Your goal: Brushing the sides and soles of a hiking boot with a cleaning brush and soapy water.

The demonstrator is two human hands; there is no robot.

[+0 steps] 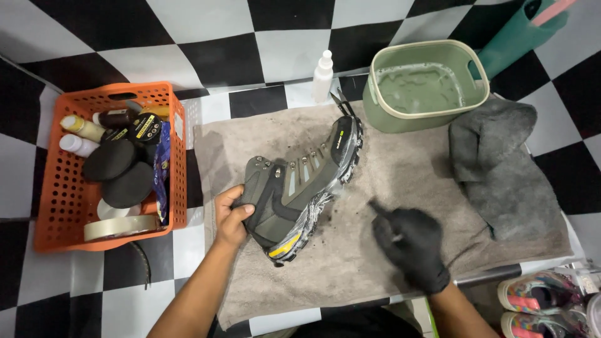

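Two hands work over a grey towel (pixel 388 275). Left of it sits an orange basket (pixel 47 206) of bottles and sponges. The bare left hand (pixel 230 216) clamps the ankle collar of an olive hiking boot (pixel 300 188) lying on its side, sole foamy. It looks stiff, fairly heavy and slippery when wet; the collar seems the safest hold. The black-gloved right hand (pixel 410 247) hovers apart, loosely curled on a dark, blurred object I cannot identify.

Olive-grey hiking boot (pixel 300 188) with yellow accents lies on its side mid-towel (pixel 375 275), soapy foam along the sole, toe toward the towel's far edge.
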